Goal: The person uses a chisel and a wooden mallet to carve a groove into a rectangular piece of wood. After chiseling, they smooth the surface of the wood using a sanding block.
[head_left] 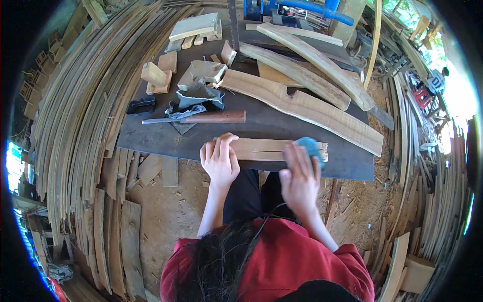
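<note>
A short, light-brown wooden board [259,149] lies crosswise near the front edge of the dark tabletop, with long dark cracks toward its right end. My left hand [220,160] has its fingers curled over the board's left end. At the other end, a round blue-green sanding pad [308,146] is under the fingers of my right hand [302,178], slightly smeared by motion. Just beyond the board is a chisel-like tool with a brown wooden handle [221,117] and a metal blade. Crumpled grey sheet material [200,95] sits beside it.
Farther back lie a curved plank [302,105], long timber pieces [322,68] and blocks [201,73], one with nails sticking up. A toothed saw blade [233,25] stands upright behind them. Stacked wood strips [85,100] line the left side. Wood chips litter the floor [171,211].
</note>
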### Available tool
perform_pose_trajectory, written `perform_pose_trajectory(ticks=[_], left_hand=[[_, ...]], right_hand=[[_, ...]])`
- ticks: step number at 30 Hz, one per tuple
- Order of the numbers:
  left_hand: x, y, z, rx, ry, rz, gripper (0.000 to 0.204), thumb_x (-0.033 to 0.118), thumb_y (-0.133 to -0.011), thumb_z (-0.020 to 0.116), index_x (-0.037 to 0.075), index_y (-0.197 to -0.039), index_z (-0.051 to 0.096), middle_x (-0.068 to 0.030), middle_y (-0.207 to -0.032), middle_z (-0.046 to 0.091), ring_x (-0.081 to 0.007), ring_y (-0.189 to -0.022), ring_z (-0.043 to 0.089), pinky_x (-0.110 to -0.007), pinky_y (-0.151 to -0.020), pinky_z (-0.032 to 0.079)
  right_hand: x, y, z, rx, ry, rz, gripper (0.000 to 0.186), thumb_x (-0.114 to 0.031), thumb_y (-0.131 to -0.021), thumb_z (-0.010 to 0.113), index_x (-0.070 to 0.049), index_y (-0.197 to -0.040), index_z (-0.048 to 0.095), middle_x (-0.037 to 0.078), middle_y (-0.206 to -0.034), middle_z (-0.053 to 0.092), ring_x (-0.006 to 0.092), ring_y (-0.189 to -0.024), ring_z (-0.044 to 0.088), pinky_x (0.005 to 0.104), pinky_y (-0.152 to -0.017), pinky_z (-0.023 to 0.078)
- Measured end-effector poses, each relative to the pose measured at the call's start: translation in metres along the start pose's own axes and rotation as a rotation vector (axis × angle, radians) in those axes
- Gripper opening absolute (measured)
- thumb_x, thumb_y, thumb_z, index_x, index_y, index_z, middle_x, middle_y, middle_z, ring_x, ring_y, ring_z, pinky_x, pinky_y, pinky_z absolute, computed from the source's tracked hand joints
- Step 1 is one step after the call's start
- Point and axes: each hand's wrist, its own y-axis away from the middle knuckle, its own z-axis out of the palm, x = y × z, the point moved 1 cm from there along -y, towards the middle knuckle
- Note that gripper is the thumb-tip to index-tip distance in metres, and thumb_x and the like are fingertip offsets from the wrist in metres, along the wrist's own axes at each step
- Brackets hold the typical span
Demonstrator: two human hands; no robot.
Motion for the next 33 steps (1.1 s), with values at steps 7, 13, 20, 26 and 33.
perform_pose_trajectory(ticks=[7,13,20,26,33], left_hand=[[0.001,-0.003,-0.001,-0.039,0.006,0.014,0.026,0.004,-0.080,0.048,0.013,-0.102,0.060,-0.0011,-0.103,0.065,-0.0235,-0.085,0.055,-0.038,-0.085,0.038],[0.000,-0.004,0.002,-0.015,-0.015,0.033,0.023,0.005,-0.080,0.050,0.011,-0.100,0.058,-0.0001,-0.099,0.065,-0.0234,-0.084,0.056,-0.038,-0.084,0.040],[0.001,-0.003,-0.005,-0.034,0.028,0.021,0.016,0.003,-0.081,0.050,0.012,-0.093,0.057,0.0021,-0.100,0.066,-0.0229,-0.081,0.054,-0.038,-0.082,0.038],[0.003,-0.004,-0.006,-0.013,0.016,0.020,0.021,0.003,-0.082,0.049,0.012,-0.099,0.058,0.0000,-0.102,0.065,-0.0243,-0.084,0.055,-0.039,-0.083,0.039],[0.000,-0.002,-0.001,-0.033,-0.019,0.016,0.025,0.005,-0.080,0.051,0.011,-0.103,0.057,-0.0029,-0.099,0.064,-0.0256,-0.087,0.056,-0.040,-0.086,0.040]], right_hand=[[0.003,-0.032,0.016,0.103,0.131,0.046,0.057,-0.044,-0.095,0.045,-0.008,-0.140,0.044,0.011,-0.143,0.045,0.0243,-0.133,0.042,0.0496,-0.111,0.024],[-0.062,-0.026,0.034,0.068,-0.123,-0.232,0.058,-0.045,-0.093,0.047,-0.007,-0.136,0.048,0.010,-0.140,0.049,0.0220,-0.131,0.045,0.0474,-0.110,0.027],[0.022,-0.008,0.000,0.062,0.018,0.013,0.049,-0.032,-0.094,0.048,-0.011,-0.139,0.046,0.009,-0.142,0.047,0.0254,-0.133,0.042,0.0479,-0.111,0.024],[-0.009,-0.040,0.023,0.112,0.082,-0.047,0.056,-0.043,-0.095,0.045,-0.007,-0.138,0.047,0.012,-0.141,0.048,0.0248,-0.133,0.043,0.0489,-0.111,0.025],[-0.046,-0.012,0.021,0.005,-0.118,-0.220,0.051,-0.038,-0.093,0.050,-0.012,-0.136,0.049,0.008,-0.141,0.049,0.0220,-0.133,0.043,0.0458,-0.111,0.026]])
